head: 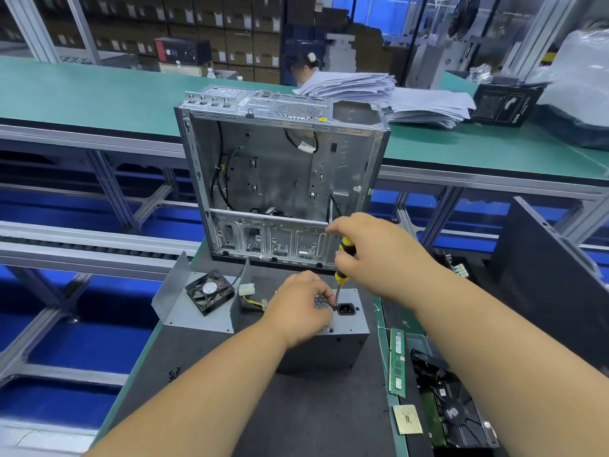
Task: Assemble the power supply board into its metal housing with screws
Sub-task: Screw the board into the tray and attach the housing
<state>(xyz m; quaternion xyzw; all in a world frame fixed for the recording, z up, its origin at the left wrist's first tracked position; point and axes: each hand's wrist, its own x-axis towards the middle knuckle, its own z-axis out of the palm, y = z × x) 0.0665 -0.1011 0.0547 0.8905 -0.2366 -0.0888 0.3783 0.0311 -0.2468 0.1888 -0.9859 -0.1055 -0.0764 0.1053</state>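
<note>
At the lower centre of the frame the grey metal housing (342, 344) stands on the dark counter (230, 367), its top face largely covered by the left hand (301, 310), whose curled fingers pinch at a spot beside the power socket (346, 309) where any screw is too small to make out. Just above, the right hand (369, 255) grips the yellow-and-black screwdriver (342, 258), tip down by the socket, while the board inside stays hidden. Farther back stands an open computer case (280, 179).

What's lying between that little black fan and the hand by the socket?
In the head view, a white connector with yellow and black wires lies between the fan and the left hand.
</note>
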